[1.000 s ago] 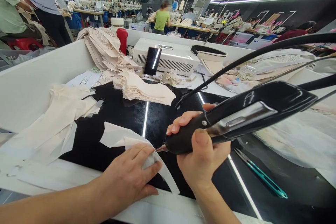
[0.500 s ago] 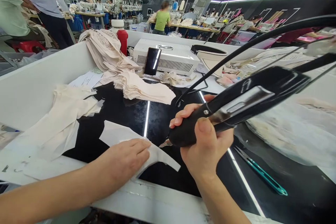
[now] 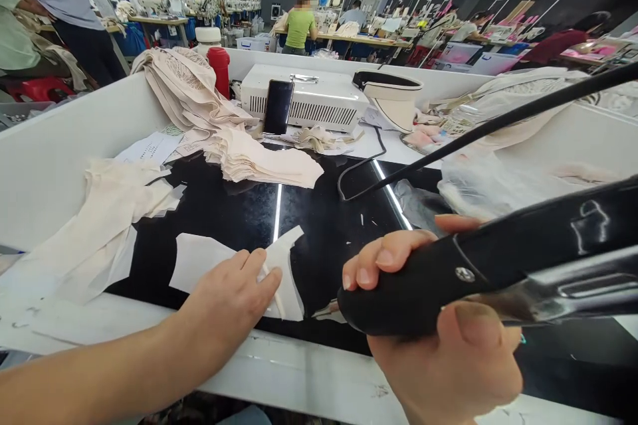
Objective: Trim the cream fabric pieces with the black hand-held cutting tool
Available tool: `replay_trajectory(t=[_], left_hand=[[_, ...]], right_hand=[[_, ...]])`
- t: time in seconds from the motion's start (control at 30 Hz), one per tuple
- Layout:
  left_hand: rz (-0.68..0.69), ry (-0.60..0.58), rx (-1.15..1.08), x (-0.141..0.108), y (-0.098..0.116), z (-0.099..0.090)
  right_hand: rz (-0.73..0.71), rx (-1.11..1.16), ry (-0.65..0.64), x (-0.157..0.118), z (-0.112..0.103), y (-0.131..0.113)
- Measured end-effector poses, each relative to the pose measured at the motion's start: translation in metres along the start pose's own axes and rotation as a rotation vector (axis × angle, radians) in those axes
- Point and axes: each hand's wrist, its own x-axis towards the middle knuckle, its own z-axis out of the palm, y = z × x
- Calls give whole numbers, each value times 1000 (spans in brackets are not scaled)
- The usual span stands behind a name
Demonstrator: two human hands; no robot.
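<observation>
My left hand (image 3: pixel 232 302) is closed on a white cut piece (image 3: pixel 199 259) of thin fabric-like sheet, fingers and thumb gripping its folded part. The right end of that piece stands bent up and over beside my fingertips. In my right hand (image 3: pixel 448 352) is a black corded handheld tool (image 3: pixel 399 292), fingers wrapped round its body and thumb along its underside. Its small pointed metal tip (image 3: pixel 326 310) is low over the black work surface (image 3: pixel 244 202), just right of the white piece and apart from it. Only a speck of teal shows behind my right hand.
Cream fabric pieces lie stacked (image 3: pixel 269 163) at the back and heaped (image 3: pixel 114 202) at left. Behind them stand a phone (image 3: pixel 278 107), a white vented box (image 3: pixel 319 98) and a red bottle (image 3: pixel 218 72). The tool's black cord (image 3: pixel 478 139) crosses the right side. People sit at sewing tables beyond.
My left hand has gone from lying flat on the white piece to gripping it, and the piece's right end has folded up. The tool has come closer and rightward, covering the teal snips.
</observation>
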Motion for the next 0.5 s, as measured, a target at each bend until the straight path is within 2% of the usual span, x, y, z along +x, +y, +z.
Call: replay_trajectory(t=[0.5], left_hand=[[-37, 59, 1, -6, 3, -4]], right_hand=[[-12, -53, -50, -10, -1, 7]])
